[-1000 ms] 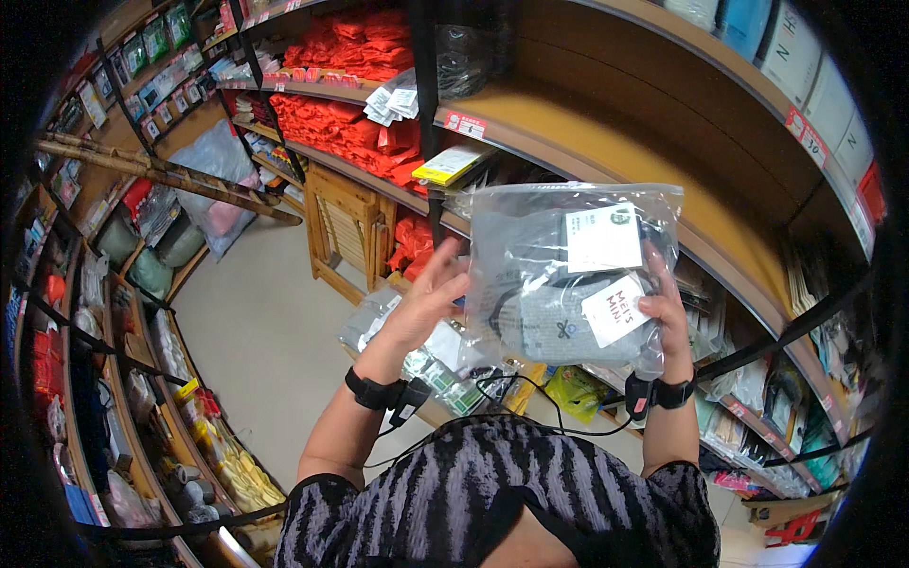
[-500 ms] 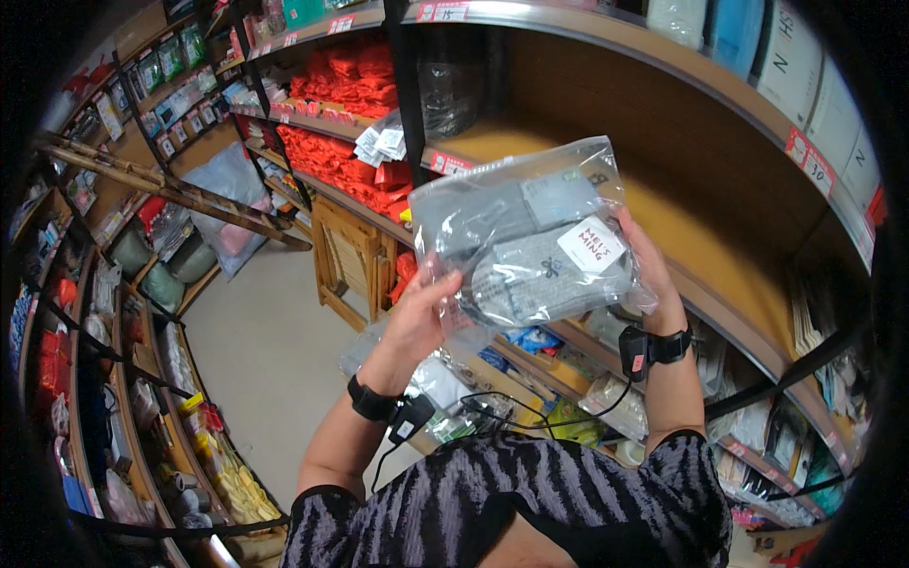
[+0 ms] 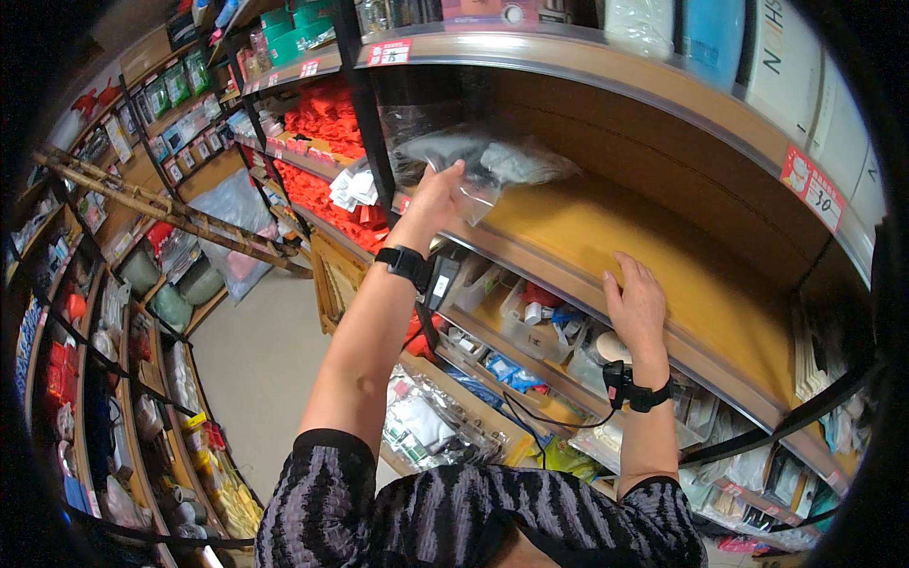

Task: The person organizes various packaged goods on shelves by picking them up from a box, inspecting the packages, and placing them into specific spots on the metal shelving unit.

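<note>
Clear plastic, slippery stuff: left hand (image 3: 437, 201) is closed on the near edge of a transparent bag (image 3: 478, 163) of grey fabric items, fingers curled over the top, thumb presumably under (hidden); the bag lies flat at the left end of the wooden shelf (image 3: 653, 251), just right of the black upright post (image 3: 365, 114), near edge still about level with the shelf lip; right hand (image 3: 636, 305) grips nothing, palm flat on that same shelf's front edge, well to the right of the bag.

Judgement on doing this well: keep the pinch on the bag's edge and slide it flat along the board rather than lifting; film will sag and the contents shift toward the low end if tilted; push until the near edge sits behind the lip, then let go; the flat right palm looks like a good brace, keep it planted.

Shelf board is bare yellowish wood with a metal front rail, price tags clipped on the rail of the shelf above it; above that, boxed goods in white and blue; below the shelf, clear bins (image 3: 530, 317) of small packaged items; left of the post, stacks of red goods (image 3: 327, 118); further left, bamboo poles (image 3: 161, 208) leaning across a narrow aisle with a plain pale floor (image 3: 256, 379).
</note>
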Demonstrator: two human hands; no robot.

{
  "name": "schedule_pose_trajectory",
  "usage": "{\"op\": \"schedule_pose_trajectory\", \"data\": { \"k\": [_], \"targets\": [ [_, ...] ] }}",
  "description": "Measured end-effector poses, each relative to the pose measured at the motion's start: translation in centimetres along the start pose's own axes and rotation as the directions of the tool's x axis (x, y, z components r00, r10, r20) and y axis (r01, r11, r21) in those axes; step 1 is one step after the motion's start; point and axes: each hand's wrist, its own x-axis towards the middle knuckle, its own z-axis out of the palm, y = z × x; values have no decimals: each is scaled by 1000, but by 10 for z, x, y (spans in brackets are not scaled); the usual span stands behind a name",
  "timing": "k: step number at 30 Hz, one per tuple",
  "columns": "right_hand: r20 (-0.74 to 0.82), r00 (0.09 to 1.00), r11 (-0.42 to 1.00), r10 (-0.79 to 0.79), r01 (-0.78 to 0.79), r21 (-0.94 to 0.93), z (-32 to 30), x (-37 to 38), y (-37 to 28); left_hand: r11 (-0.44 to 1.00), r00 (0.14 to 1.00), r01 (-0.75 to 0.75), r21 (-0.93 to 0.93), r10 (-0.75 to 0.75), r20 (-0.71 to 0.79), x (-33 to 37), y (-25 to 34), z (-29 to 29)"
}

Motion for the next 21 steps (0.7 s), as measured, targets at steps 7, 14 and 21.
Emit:
{"op": "schedule_pose_trajectory", "data": {
  "k": [7,14,21],
  "targets": [
    [-37,998,995,-51,48,-83,1,0,-1,786,997,49,617,-6,-72,3,-4,-10],
    [-33,999,989,-39,34,-142,3,0,-7,-219,889,-396,892,151,432,11,-21,8],
    [-49,997,986,-66,57,-157,7,-1,-7,-277,943,-294,915,74,326,46,-64,23]
  ]
}}
